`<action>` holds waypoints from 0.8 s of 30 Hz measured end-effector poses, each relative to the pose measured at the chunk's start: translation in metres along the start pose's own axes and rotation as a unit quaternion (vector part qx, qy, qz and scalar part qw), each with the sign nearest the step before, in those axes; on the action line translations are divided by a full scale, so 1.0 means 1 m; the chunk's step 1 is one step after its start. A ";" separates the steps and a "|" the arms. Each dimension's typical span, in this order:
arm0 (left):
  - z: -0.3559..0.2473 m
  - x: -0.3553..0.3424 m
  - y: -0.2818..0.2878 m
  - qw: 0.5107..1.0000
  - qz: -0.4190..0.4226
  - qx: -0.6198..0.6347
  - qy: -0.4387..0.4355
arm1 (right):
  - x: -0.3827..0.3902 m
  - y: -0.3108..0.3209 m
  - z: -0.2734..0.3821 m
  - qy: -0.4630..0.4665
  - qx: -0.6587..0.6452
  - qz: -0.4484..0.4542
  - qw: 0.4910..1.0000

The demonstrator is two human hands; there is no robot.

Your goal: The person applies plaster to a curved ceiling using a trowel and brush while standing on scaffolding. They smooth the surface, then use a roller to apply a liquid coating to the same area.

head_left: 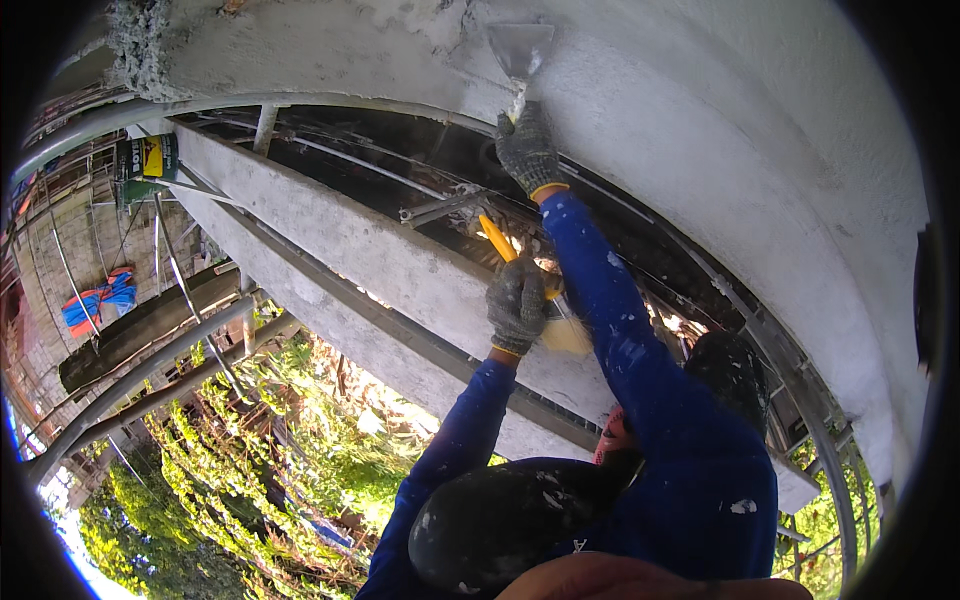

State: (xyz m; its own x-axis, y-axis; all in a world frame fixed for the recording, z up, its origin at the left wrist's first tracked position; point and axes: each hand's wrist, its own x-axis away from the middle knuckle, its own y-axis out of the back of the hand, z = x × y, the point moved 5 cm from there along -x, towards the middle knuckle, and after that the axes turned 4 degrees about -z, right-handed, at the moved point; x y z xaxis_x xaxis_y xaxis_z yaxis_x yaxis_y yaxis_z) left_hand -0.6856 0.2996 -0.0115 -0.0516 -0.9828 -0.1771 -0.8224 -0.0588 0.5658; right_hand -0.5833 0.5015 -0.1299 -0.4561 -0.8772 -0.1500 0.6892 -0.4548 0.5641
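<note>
My right hand [528, 155], in a dark grey knit glove with a yellow cuff, is closed round the handle of a putty knife [520, 48]. Its wide blade lies against the grey plastered wall [660, 130], and whitish paste clings near its neck. Lower and slightly to the left, my left hand [517, 305] wears a matching glove. It grips a paintbrush [497, 238] by its yellow handle, with the broad pale bristles pointing down to the right, beside my right forearm. Both blue sleeves are spotted with white.
A long dusty scaffold plank [340, 225] runs beneath my hands. At its far left end stands a dark bucket [147, 158] with a yellow label. Curved metal tubes [110, 115] follow the wall. A blue and orange bundle [100, 300] lies at left; green plants [240, 450] show far below.
</note>
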 end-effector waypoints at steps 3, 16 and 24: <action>-0.004 0.005 0.008 0.999 -0.010 -0.042 -0.026 | 0.014 0.037 0.030 -0.152 -0.171 -0.047 0.972; -0.005 -0.003 0.005 0.999 0.015 -0.024 -0.026 | 0.007 0.024 0.017 -0.099 -0.041 0.062 0.992; -0.001 -0.005 0.004 0.999 0.001 -0.033 0.016 | 0.012 0.036 0.027 -0.164 -0.152 0.036 0.974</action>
State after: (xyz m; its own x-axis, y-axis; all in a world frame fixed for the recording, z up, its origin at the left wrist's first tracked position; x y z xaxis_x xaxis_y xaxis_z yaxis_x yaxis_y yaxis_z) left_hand -0.6883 0.3040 -0.0072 -0.0345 -0.9881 -0.1496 -0.7829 -0.0664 0.6186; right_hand -0.5787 0.4785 -0.0893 -0.5213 -0.8351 0.1758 0.8383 -0.4625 0.2888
